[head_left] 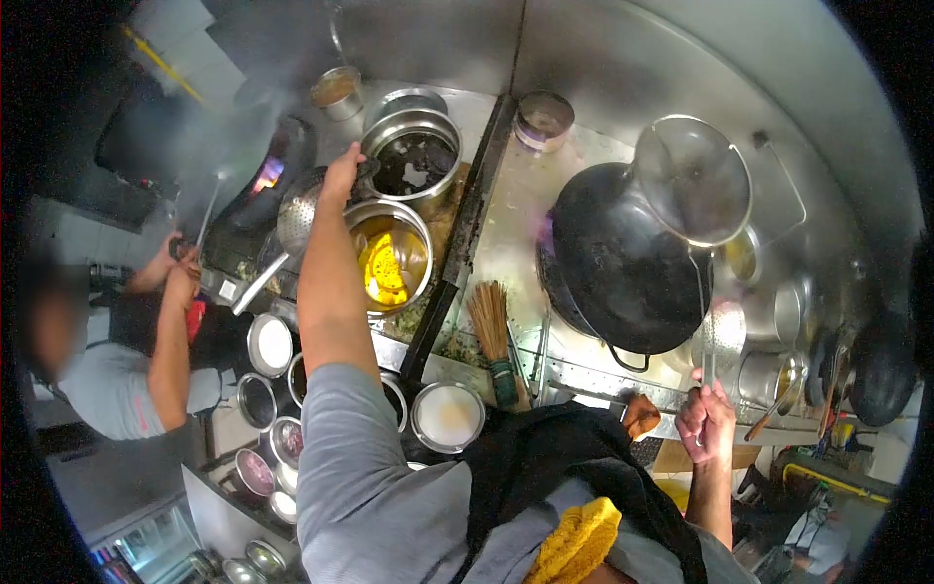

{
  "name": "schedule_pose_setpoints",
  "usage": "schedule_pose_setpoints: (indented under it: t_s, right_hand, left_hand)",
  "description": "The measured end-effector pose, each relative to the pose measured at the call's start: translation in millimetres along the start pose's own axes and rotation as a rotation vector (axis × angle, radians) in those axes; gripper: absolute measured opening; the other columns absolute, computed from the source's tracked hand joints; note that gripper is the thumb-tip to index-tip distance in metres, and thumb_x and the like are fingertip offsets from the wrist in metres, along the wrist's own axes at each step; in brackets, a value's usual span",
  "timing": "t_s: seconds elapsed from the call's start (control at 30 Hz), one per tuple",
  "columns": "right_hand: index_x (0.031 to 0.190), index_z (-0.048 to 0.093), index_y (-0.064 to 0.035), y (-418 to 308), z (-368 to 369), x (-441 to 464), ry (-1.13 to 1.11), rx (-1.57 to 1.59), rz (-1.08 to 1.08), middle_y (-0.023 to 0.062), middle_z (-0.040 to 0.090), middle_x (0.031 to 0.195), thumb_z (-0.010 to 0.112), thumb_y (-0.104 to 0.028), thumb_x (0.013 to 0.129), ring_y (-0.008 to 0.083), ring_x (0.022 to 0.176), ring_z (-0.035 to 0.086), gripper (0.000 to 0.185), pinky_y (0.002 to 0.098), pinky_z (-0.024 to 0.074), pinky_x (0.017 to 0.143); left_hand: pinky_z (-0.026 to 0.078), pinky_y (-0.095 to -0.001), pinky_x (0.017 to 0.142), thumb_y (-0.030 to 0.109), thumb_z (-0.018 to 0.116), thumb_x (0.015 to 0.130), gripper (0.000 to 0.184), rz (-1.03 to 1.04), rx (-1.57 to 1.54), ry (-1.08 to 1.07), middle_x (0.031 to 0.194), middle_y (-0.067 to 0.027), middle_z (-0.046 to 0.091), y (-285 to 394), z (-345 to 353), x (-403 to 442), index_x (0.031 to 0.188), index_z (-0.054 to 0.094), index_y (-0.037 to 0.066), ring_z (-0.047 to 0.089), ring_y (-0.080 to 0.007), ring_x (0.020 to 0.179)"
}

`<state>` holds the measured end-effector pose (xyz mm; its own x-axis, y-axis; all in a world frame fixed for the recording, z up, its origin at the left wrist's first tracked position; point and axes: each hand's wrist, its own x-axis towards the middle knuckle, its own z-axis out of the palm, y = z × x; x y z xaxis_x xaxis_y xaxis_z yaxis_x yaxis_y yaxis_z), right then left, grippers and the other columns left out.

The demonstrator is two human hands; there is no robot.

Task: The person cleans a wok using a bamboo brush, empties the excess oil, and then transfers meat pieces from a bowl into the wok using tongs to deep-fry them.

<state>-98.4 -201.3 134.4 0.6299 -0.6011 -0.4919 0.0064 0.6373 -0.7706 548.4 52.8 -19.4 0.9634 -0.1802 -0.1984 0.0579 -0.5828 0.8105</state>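
My left hand (pixel 342 173) reaches out to the left, fingers closed at the dark side handle of a steel pot (pixel 453 146) holding dark liquid. A perforated skimmer (pixel 297 216) lies beside my forearm, partly hidden by it. In front of that pot, a second steel pot (pixel 428 243) contains yellow oil. My right hand (pixel 708 419) is closed round the long handle of a round mesh strainer (pixel 693 180). The strainer's bowl is over the far right edge of a large black wok (pixel 623 263).
Another person (pixel 126 380) works at a flaming burner (pixel 268 175) on the left. Bowls of ingredients (pixel 448 417) stand near my left side. A bamboo brush (pixel 491 331) lies left of the wok. Steel containers (pixel 759 375) and a ladle (pixel 778 404) are at the right.
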Motion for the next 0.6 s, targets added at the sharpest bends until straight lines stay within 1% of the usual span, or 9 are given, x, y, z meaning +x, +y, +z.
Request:
schedule_pose_setpoints:
  t_s: [0.07, 0.13, 0.17, 0.2, 0.27, 0.33, 0.4, 0.5, 0.6]
  right_hand:
    - [0.119, 0.053, -0.0048, -4.3, -10.3, -9.1, 0.01, 0.016, -0.017, -0.0027, 0.043, 0.057, 0.056, -0.02, 0.098, 0.0082, 0.04, 0.037, 0.026, 0.0243, 0.0327, 0.037]
    - [0.12, 0.053, -0.0051, -5.3, -17.4, -15.5, 0.03, 0.017, -0.02, -0.0032, 0.043, 0.058, 0.057, -0.021, 0.098, 0.0076, 0.039, 0.037, 0.028, 0.0242, 0.0329, 0.037]
    - [0.12, 0.053, -0.0054, -4.8, -20.6, -18.8, 0.068, 0.032, -0.022, -0.0034, 0.043, 0.058, 0.057, -0.021, 0.098, 0.0075, 0.039, 0.038, 0.028, 0.024, 0.0332, 0.037]
    - [0.121, 0.053, -0.0057, -4.2, -24.2, -22.6, 0.107, 0.047, -0.022, -0.0036, 0.043, 0.058, 0.057, -0.022, 0.098, 0.0074, 0.039, 0.038, 0.028, 0.0238, 0.0335, 0.037]
    - [0.122, 0.053, -0.0062, -1.5, -29.7, -28.3, 0.146, 0.057, -0.022, -0.0041, 0.043, 0.058, 0.057, -0.022, 0.098, 0.0072, 0.04, 0.039, 0.029, 0.0234, 0.0342, 0.036]
    - [0.121, 0.053, -0.0056, 0.4, -29.8, -32.3, 0.2, 0.039, -0.011, -0.0035, 0.042, 0.059, 0.055, -0.021, 0.099, 0.0061, 0.04, 0.04, 0.027, 0.0221, 0.0357, 0.037]
    - [0.121, 0.053, -0.0057, 3.9, -34.0, -34.2, 0.192, 0.063, -0.011, -0.0038, 0.041, 0.059, 0.054, -0.021, 0.1, 0.0059, 0.04, 0.04, 0.026, 0.022, 0.0362, 0.037]
    - [0.121, 0.054, -0.0058, 10.1, -44.8, -35.8, 0.182, 0.135, 0.011, -0.0038, 0.04, 0.059, 0.052, -0.021, 0.101, 0.0066, 0.041, 0.04, 0.025, 0.023, 0.0373, 0.038]
    - [0.12, 0.054, -0.0055, 13.8, -47.8, -40.0, 0.254, 0.133, 0.055, -0.0033, 0.04, 0.059, 0.051, -0.021, 0.101, 0.0075, 0.042, 0.039, 0.025, 0.0239, 0.0368, 0.039]
  left_hand:
    - [0.045, -0.0441, 0.097, 0.052, 0.056, 0.092, 0.062, -0.09, -0.052, -0.033, 0.124, -0.0255, 0.062, -28.1, 1.6, 32.8, 0.112, 0.065, -0.006, 0.058, -0.0397, 0.115]
    - [0.05, -0.0479, 0.091, 0.056, 0.064, 0.086, 0.074, 0.305, 0.547, 0.16, 0.125, -0.0294, 0.059, -92.4, 19.9, 102.0, 0.123, 0.058, -0.008, 0.058, -0.0392, 0.116]
    - [0.054, -0.049, 0.082, 0.056, 0.073, 0.079, 0.09, 0.074, 0.401, 0.266, 0.131, -0.0329, 0.053, -78.7, 22.3, 83.4, 0.137, 0.045, -0.006, 0.056, -0.0397, 0.12]
    - [0.054, -0.049, 0.082, 0.056, 0.073, 0.079, 0.09, 0.081, 0.402, 0.256, 0.131, -0.0329, 0.053, -62.3, 19.6, 66.2, 0.137, 0.045, -0.006, 0.056, -0.0397, 0.12]
    - [0.057, -0.0498, 0.078, 0.053, 0.079, 0.074, 0.104, -0.061, 0.252, 0.023, 0.137, -0.0301, 0.049, -20.7, 5.6, 24.1, 0.145, 0.032, -0.005, 0.055, -0.04, 0.122]
    - [0.059, -0.0481, 0.075, 0.048, 0.078, 0.076, 0.09, -0.037, 0.255, -0.015, 0.136, -0.0275, 0.051, -15.5, 6.8, 22.6, 0.139, 0.042, -0.006, 0.059, -0.0389, 0.116]
    - [0.06, -0.0485, 0.074, 0.037, 0.074, 0.08, 0.07, -0.122, 0.262, -0.326, 0.133, -0.0222, 0.056, -45.5, 5.4, 63.6, 0.13, 0.053, -0.006, 0.062, -0.0373, 0.109]
    - [0.06, -0.0461, 0.069, 0.028, 0.07, 0.082, 0.053, -0.23, 0.159, -0.179, 0.126, -0.0188, 0.061, -34.4, 9.1, 55.3, 0.122, 0.06, -0.005, 0.064, -0.0366, 0.103]
    - [0.058, -0.0462, 0.067, 0.022, 0.066, 0.083, 0.043, -0.228, 0.228, -0.198, 0.118, -0.0195, 0.065, -57.1, 17.5, 90.5, 0.117, 0.063, -0.004, 0.065, -0.0359, 0.099]
